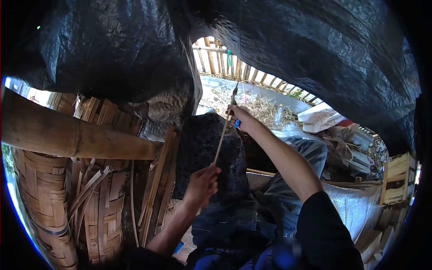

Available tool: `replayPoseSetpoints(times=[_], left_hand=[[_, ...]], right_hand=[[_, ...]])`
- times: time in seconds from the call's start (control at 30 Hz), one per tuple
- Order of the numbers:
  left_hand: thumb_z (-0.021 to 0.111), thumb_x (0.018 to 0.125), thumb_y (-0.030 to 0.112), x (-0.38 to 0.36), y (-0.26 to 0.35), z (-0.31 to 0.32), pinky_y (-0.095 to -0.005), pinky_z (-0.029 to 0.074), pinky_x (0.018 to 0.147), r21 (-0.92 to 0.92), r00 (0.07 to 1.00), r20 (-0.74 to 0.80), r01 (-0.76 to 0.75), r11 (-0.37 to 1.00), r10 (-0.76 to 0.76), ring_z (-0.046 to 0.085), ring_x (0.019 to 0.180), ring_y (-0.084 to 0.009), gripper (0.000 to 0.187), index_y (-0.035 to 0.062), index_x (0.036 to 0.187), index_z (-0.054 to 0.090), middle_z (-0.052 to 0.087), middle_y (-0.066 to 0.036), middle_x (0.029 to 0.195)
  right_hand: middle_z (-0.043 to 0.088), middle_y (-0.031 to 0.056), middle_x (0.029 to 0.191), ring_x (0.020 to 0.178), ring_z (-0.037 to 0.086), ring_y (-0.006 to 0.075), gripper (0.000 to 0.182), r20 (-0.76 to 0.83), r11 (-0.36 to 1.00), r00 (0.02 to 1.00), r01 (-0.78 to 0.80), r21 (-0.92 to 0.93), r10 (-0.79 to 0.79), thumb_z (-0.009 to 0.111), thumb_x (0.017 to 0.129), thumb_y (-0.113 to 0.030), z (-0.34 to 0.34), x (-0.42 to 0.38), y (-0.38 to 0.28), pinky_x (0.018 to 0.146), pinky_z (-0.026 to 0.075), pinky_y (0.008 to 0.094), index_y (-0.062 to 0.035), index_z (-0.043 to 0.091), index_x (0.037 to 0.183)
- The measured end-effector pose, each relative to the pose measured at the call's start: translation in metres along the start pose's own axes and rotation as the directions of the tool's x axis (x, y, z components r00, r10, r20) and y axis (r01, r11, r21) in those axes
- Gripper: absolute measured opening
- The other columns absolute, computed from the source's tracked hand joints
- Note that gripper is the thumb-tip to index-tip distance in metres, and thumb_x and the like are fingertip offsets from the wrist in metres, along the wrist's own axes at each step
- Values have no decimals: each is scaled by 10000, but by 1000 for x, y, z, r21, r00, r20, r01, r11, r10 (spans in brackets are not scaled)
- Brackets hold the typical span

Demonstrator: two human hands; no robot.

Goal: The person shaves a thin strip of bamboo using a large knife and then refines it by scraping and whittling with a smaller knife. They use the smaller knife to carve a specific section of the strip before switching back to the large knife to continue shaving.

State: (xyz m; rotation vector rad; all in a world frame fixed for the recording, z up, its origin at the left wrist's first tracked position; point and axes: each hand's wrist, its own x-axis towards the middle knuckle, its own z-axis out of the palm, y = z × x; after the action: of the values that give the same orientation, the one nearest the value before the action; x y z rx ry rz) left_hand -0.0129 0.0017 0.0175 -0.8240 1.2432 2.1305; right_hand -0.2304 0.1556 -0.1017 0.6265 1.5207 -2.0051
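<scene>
A thin, pale strip (221,141) runs slantwise between my two hands, over a dark cloth (211,130) on my lap. My left hand (201,185) is closed around its lower part, near my knees. Farther forward, my right hand (236,118) grips the upper part, with something small and blue (237,123) at its fingers. Beyond the right hand the strip continues up toward a bamboo slat fence (218,58); whether it is one piece there I cannot tell.
Dark plastic sheeting (315,45) hangs overhead. A thick bamboo pole (81,137) and woven bamboo baskets (47,198) stand at the left. Straw and a clear bottle (278,115) lie ahead. A wooden crate (396,180) is at the right.
</scene>
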Motion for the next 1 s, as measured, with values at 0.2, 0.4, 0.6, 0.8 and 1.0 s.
replayPoseSetpoints(times=[0.2,0.4,0.6,0.8,1.0], left_hand=[[541,928,443,-76,1,-64,-234,363,480,536,999,-30,49,842,-39,496,536,-86,444,6,991,588,524,-4,657],[523,919,498,-71,18,-75,-283,499,627,772,979,-113,-20,635,168,655,739,-170,565,-24,1120,601,672,-123,947],[517,947,425,-8,27,-36,-256,472,632,541,996,-85,21,841,29,619,738,-128,463,-14,1060,613,655,-85,931],[578,929,353,-4,13,-34,-236,448,590,434,993,-121,57,899,-5,571,643,-102,343,18,990,628,612,-31,822],[595,925,309,8,10,-39,-222,423,558,224,997,22,70,972,-77,562,622,-90,263,52,939,648,601,0,771]], right_hand=[[586,34,689,415,358,72,158,145,994,986,-87,71,76,611,887,-166,27,-76,22,379,322,246,-22,596,822],[623,24,719,443,456,79,192,65,995,997,-35,-91,41,666,863,-211,54,-169,60,385,383,244,-25,631,830],[583,3,658,456,477,71,219,14,998,1000,-24,-64,24,648,882,-224,76,-200,70,386,386,237,-11,625,835],[546,49,609,460,495,111,241,101,972,994,-11,-234,36,577,927,-232,44,-210,70,428,390,286,4,596,881],[557,157,646,561,582,276,244,229,519,869,454,-725,-439,493,960,-239,-37,-231,64,517,410,396,-9,519,885]])
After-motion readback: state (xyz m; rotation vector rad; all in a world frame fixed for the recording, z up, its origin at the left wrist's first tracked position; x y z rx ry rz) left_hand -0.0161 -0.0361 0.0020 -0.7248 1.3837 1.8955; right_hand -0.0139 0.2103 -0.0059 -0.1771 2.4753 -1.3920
